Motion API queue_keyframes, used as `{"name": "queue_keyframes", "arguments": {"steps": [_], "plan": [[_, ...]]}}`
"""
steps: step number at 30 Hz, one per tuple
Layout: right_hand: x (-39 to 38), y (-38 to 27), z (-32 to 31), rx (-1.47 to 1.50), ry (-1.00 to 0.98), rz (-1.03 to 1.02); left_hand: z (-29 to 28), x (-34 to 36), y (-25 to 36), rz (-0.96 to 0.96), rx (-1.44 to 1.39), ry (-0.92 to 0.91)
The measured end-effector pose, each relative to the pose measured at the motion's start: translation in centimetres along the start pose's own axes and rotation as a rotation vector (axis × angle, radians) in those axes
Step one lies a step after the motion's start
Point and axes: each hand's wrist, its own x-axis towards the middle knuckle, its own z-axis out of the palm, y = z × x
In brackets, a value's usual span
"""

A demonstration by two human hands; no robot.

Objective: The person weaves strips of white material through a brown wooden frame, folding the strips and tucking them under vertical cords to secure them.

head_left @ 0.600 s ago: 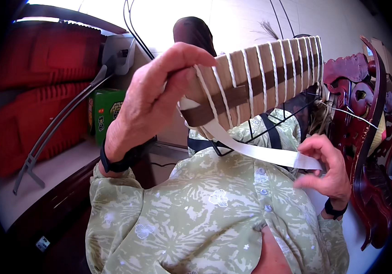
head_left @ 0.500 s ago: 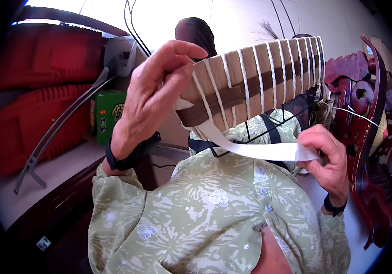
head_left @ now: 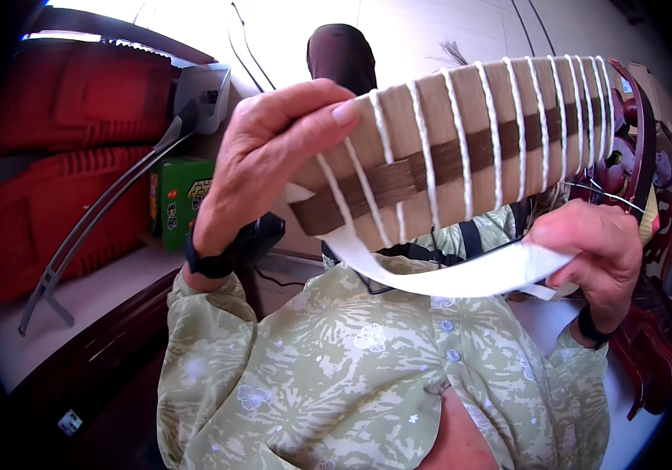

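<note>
The left hand (head_left: 261, 153) hides one end of the basket (head_left: 436, 117); the right hand (head_left: 593, 239) covers part of the white ribbon (head_left: 446, 279). The sticker (head_left: 70, 423) is too small to read.

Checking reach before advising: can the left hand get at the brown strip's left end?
Probably yes: the left hand holds the corded panel just above the brown strip, whose left end looks uncovered.

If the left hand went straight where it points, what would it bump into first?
Probably the white cord just right of the left hand, running across the tan panel it grips, though depth is hard to judge.
</note>
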Motion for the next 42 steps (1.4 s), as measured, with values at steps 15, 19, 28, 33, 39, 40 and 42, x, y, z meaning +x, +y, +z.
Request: {"name": "queue_keyframes", "arguments": {"steps": [15, 19, 28, 33, 39, 40, 42], "plan": [[5.1, 0.9, -0.6, 0.325, -0.218, 0.419, 0.5, 0.8, -3.6, 0.197, 0.342, 0.007], [6.7, 1.5, 1.9, -0.191, -0.165, 0.045, 0.3, 0.2, -2.7, 0.291, 0.33, -0.02], [7.8, 1.9, 3.8, -0.389, 0.013, 0.063, 2.7, -1.1, -0.5, 0.426, 0.742, 0.015], [8.0, 3.4, 3.8, -0.473, 0.003, -0.075, 4.9, -0.1, -1.9, 0.514, 0.594, 0.077], [6.3, 1.6, 1.8, -0.46, -0.034, 0.113, 5.0, 0.0, -1.2, 0.465, 0.639, 0.014], [6.1, 1.2, 1.6, -0.492, -0.036, 0.099, 5.0, 0.0, -1.2, 0.476, 0.638, 0.0], [5.8, -0.2, 1.1, -0.579, -0.048, 0.116, 4.9, 0.0, -1.1, 0.481, 0.629, -0.016]]}}
